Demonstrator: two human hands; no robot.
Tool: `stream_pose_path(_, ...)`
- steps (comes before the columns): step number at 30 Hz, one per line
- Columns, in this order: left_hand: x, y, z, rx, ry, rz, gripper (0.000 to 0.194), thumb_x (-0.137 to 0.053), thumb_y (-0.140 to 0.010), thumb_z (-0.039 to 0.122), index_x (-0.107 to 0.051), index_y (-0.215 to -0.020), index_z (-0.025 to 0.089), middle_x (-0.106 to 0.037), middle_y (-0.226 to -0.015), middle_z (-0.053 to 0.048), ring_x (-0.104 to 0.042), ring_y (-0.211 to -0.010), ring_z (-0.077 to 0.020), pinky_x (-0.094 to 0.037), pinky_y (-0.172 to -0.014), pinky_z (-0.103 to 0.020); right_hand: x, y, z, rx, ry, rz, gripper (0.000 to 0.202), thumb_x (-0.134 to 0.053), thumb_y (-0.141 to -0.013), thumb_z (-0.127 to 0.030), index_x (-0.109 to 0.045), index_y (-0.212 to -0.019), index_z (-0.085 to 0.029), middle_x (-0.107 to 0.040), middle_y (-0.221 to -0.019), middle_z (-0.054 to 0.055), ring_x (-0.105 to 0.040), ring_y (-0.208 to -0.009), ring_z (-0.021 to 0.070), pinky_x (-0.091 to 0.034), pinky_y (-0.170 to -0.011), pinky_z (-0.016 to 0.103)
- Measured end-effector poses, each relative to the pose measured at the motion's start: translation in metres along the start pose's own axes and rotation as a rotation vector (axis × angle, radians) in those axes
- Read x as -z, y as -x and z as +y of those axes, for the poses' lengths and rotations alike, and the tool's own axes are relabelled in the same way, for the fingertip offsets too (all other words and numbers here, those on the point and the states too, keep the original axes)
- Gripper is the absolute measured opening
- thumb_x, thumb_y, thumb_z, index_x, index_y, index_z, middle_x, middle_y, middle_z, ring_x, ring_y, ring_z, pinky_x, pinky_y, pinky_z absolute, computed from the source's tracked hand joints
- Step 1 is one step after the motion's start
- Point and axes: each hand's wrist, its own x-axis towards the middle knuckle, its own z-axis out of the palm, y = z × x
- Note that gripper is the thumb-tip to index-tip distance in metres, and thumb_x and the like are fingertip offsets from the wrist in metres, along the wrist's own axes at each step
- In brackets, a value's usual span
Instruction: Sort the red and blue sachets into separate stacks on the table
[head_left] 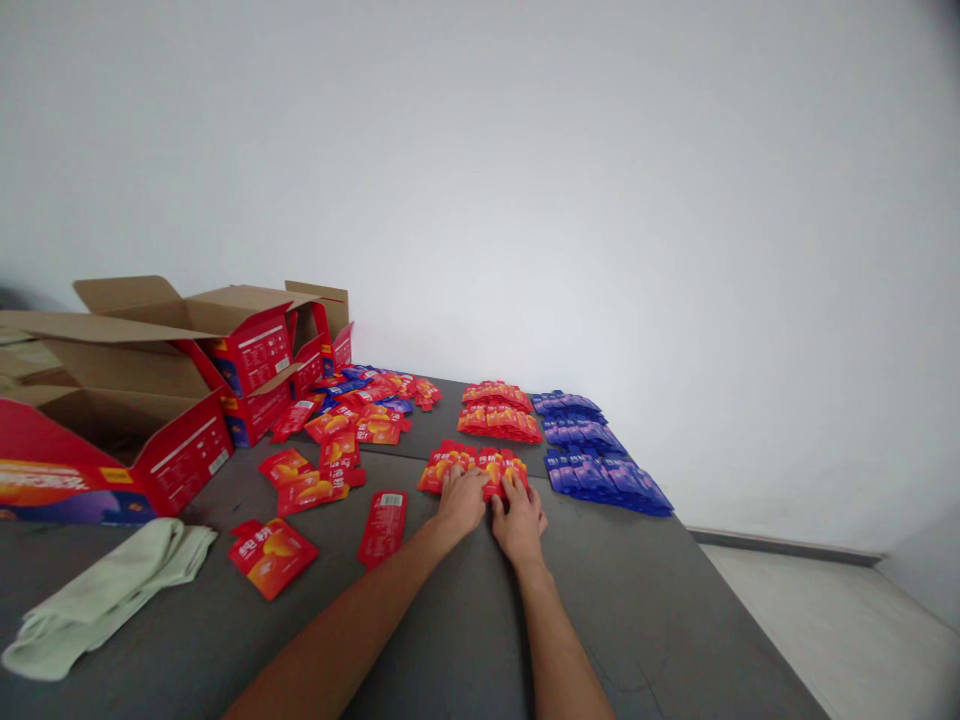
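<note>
Several red pouches with an orange fruit print (491,461) lie overlapped in a short row on the grey table. On the row's near edge rest the fingers of my left hand (463,499), stretched forward and slightly apart. Close beside it, my right hand (519,522) touches the right end of the same row, its fingers spread and bent down onto the pouches. Neither palm visibly grips anything, though the fingertips are partly hidden. Left of my left forearm, a single red pouch (383,528) lies with its barcode side up.
Behind my hands are two neat rows of red pouches (499,422); to their right, several rows of blue pouches (604,480). Loose red and blue pouches (379,425) are heaped left. Open red cartons (180,445) and a pale green cloth (112,595) occupy the table's left side.
</note>
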Motion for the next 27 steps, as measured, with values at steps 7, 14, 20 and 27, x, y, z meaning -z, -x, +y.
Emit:
stream_pose_path(7,0.006,0.015,-0.008,0.021,0.007,0.011,0.054,-0.047,-0.081,0.014,-0.058,-0.131,0.030,-0.053,-0.140,-0.005,-0.041,-0.122,-0.0326,-0.033,-0.098,-0.049,0.004,0.005,-0.008,0.015,0.005,0.060,0.049,-0.047,-0.088,-0.034,-0.054,-0.136,-0.029,-0.038,-0.152,0.004,-0.024,-0.138,0.0346,-0.029,-0.103,0.055)
stream_pose_path(14,0.041,0.054,-0.031,0.069,-0.118,0.083,0.049,-0.048,-0.078,0.013,-0.063,-0.123,0.026,-0.054,-0.138,-0.007,-0.038,-0.126,-0.0319,-0.034,-0.098,-0.045,0.002,0.022,-0.037,0.174,-0.022,0.169,0.045,-0.050,-0.086,-0.027,-0.061,-0.129,-0.025,-0.045,-0.146,0.005,-0.029,-0.133,0.0330,-0.029,-0.105,0.047)
stream_pose_path(20,0.062,0.080,-0.053,0.315,-0.295,0.140,0.037,-0.053,-0.079,0.025,-0.062,-0.114,0.016,-0.060,-0.119,-0.018,-0.044,-0.116,-0.0351,-0.034,-0.094,-0.050,-0.007,0.052,-0.076,0.392,-0.149,0.072,0.039,-0.049,-0.087,-0.023,-0.066,-0.122,-0.024,-0.059,-0.132,0.006,-0.045,-0.116,0.0289,-0.037,-0.097,0.040)
stream_pose_path(27,0.064,0.081,-0.068,0.458,-0.227,0.100,0.037,-0.058,-0.077,0.027,-0.061,-0.111,0.015,-0.058,-0.120,-0.018,-0.047,-0.118,-0.0343,-0.041,-0.089,-0.044,-0.011,0.058,-0.084,0.492,-0.273,0.020,0.034,-0.051,-0.085,-0.019,-0.071,-0.112,-0.020,-0.067,-0.114,0.009,-0.052,-0.105,0.0262,-0.041,-0.094,0.037)
